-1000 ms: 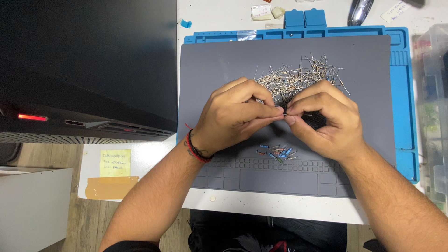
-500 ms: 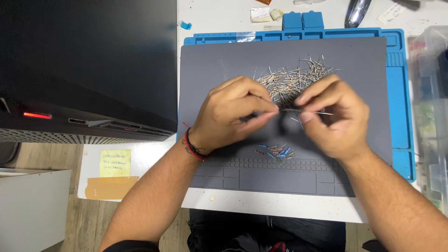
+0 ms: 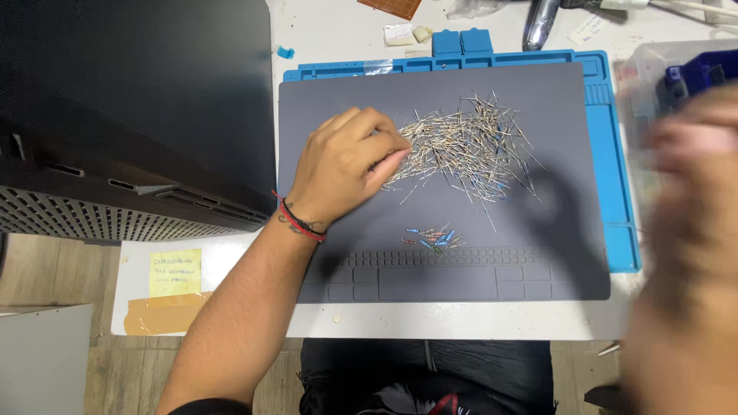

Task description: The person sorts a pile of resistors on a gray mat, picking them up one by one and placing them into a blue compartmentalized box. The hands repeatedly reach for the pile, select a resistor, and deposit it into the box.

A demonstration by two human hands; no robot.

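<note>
A loose pile of thin wire-legged resistors lies on the grey work mat. My left hand rests on the mat at the pile's left edge, its fingertips drawn together and touching the nearest leads. I cannot tell whether a resistor is between them. My right hand is a large blur at the right edge, off the mat, below a clear plastic box. Its fingers cannot be made out. A small cluster of blue resistors lies nearer to me.
A blue silicone tray frames the grey mat. A black computer case fills the left side. A yellow note and brown tape are stuck on the white table edge. Small tools and bits lie along the back.
The hands were together over the mat, pinching one resistor. Now my right hand has swung away to the right, and my left hand has gone to the pile's edge.
</note>
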